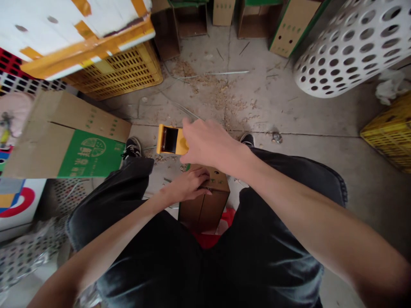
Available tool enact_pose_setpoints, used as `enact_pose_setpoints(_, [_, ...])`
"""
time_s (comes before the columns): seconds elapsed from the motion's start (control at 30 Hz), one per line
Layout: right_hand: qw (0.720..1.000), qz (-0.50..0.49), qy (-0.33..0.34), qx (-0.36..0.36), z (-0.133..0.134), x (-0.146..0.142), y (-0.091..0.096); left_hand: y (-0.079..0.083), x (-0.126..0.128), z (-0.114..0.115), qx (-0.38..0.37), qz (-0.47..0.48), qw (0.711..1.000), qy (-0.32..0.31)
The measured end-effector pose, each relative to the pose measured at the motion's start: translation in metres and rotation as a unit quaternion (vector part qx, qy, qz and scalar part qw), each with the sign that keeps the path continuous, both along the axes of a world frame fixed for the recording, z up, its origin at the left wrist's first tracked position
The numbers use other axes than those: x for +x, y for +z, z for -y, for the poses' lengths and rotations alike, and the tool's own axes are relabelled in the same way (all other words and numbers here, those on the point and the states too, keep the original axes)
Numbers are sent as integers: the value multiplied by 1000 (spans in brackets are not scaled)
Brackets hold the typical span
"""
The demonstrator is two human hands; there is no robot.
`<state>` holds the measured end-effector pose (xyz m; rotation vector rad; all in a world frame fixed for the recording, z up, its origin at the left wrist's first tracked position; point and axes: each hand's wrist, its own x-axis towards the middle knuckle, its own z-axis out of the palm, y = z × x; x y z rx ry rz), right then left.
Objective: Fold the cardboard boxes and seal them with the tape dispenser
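Note:
My right hand [210, 141] is closed around a yellow tape dispenser [170, 140], whose frame has a dark opening on its left side. It is above the far end of a small cardboard box [205, 209] standing between my legs. My left hand [189, 185] is on the box's top edge, fingers curled over the top and thumb toward the near side. My right forearm and hand cover part of the box's far side, and the underside of the dispenser is hidden.
A green-printed carton [86, 145] stands left, below a yellow crate [118, 70] bearing a taped white foam box [64, 30]. Open cartons [223, 13] line the back. A white perforated basket [346, 55] and yellow crate [391, 132] are right. Debris litters the concrete floor [272, 111].

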<state>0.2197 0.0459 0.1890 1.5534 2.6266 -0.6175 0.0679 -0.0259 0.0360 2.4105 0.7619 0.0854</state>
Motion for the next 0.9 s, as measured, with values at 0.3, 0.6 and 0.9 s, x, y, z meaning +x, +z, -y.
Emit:
enact_pose_setpoints(0.3, [1000,-6,-1,-1,0,0,-1,-9,-1,14,25,53,998,31])
enact_pose_setpoints(0.6, [1000,6,7,9,1,1,0,-3,2,28,53,76,993,72])
enact_pose_setpoints(0.9, [1000,2,23,13,1,2,-2,-5,3,33,70,140,985,75])
